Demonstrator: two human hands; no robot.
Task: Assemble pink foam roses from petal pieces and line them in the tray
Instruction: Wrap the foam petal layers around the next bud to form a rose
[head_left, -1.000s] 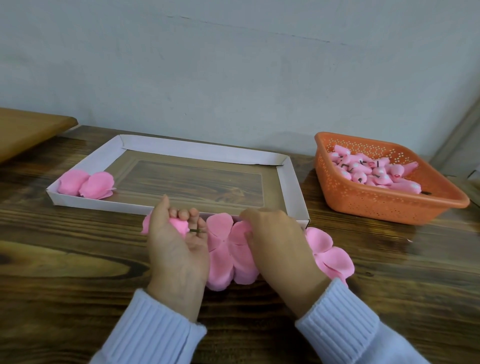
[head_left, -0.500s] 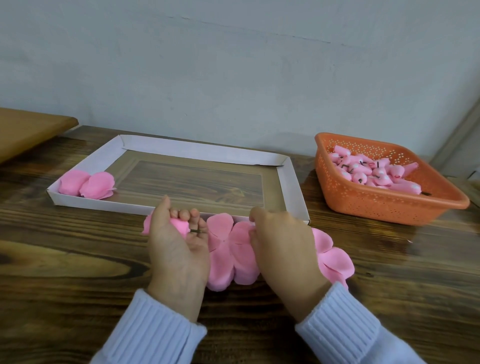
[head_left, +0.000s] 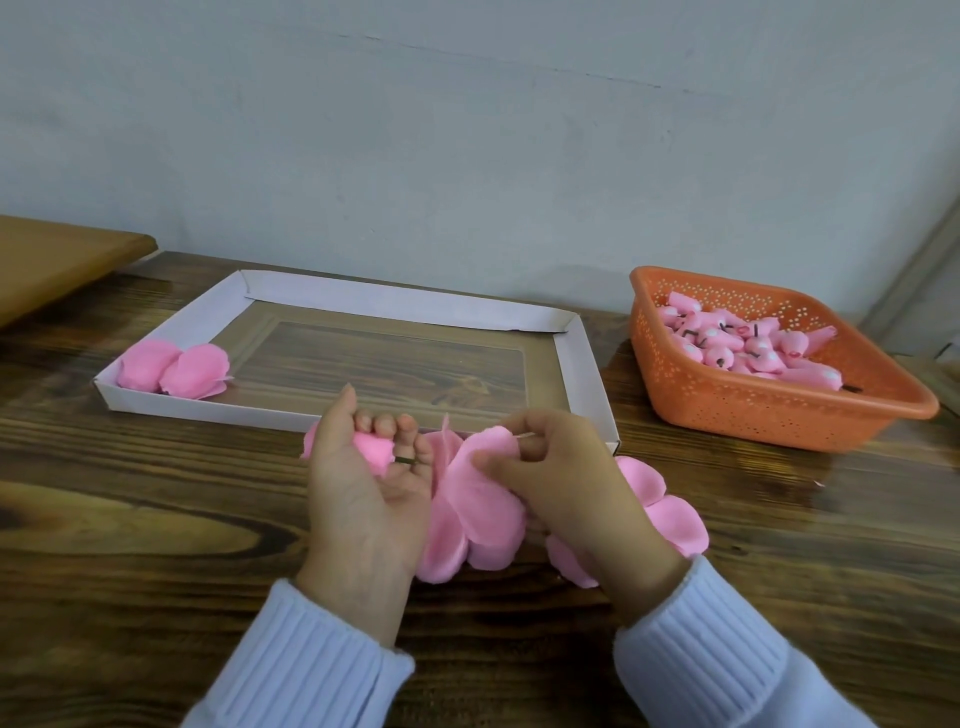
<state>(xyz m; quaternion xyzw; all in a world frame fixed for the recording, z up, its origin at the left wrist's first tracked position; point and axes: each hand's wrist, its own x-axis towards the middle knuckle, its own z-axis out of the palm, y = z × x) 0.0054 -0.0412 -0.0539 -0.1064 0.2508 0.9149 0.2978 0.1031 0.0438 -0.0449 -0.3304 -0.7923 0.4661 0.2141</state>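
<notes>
My left hand (head_left: 363, 483) lies palm up in front of the tray, its fingers curled round a pink foam bud (head_left: 375, 449). My right hand (head_left: 561, 478) pinches the top edge of a pink petal piece (head_left: 483, 499) and lifts it off the pile of petal pieces (head_left: 670, 514) lying on the table between and beside my hands. A white cardboard tray (head_left: 576, 364) with a clear bottom lies behind my hands. Two finished pink roses (head_left: 174, 366) sit side by side in its near left corner.
An orange perforated basket (head_left: 737, 410) holding several pink buds (head_left: 748, 348) stands at the right on the dark wooden table (head_left: 130, 545). A lighter brown board (head_left: 57, 260) lies at the far left. A grey wall runs behind.
My right hand has turned and raised a petal piece by its top edge; a second ago it lay flat over the pile. My left hand has kept still with the bud.
</notes>
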